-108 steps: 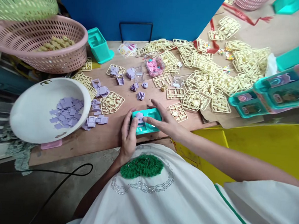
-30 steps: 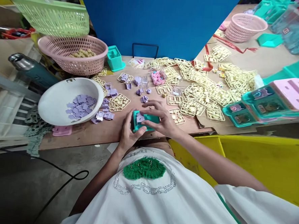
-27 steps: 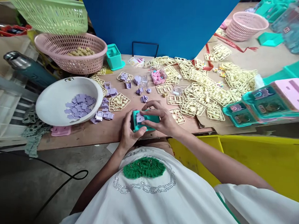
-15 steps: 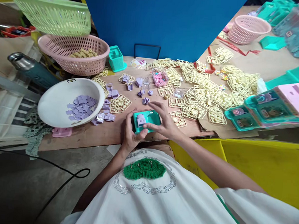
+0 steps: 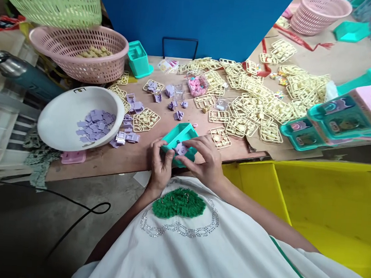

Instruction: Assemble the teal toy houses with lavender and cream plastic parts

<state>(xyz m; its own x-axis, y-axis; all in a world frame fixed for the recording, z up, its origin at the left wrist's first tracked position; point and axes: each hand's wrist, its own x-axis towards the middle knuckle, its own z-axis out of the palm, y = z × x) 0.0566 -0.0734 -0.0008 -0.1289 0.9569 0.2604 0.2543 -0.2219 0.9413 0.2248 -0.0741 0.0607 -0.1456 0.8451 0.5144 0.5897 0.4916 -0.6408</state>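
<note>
A teal plastic box [image 5: 177, 135] is tilted near the table's front edge, its hollow side facing me. My left hand [image 5: 161, 160] is closed on the box's left side, thumb at the front. A small purple plastic part [image 5: 181, 149] shows at the box's opening. Thumb and forefinger of my right hand [image 5: 205, 159] pinch that part from the right. The fingers hide the box's lower right side. Just beyond the box lie several loose purple pieces [image 5: 178, 115] and a tiny pink piece [image 5: 195, 125].
A white bowl [image 5: 52, 124] of purple pieces stands at left, below a pink basket [image 5: 78, 67]. Cream part frames [image 5: 244, 105] spread over the table's right half. Stacked teal and pink boxes [image 5: 334, 116] stand far right. A yellow bin [image 5: 320, 197] adjoins the table's front edge.
The teal box has tipped up, showing more of its far outer side. My right hand's spread fingers have closed into a pinch on the purple part. The view has shifted slightly.
</note>
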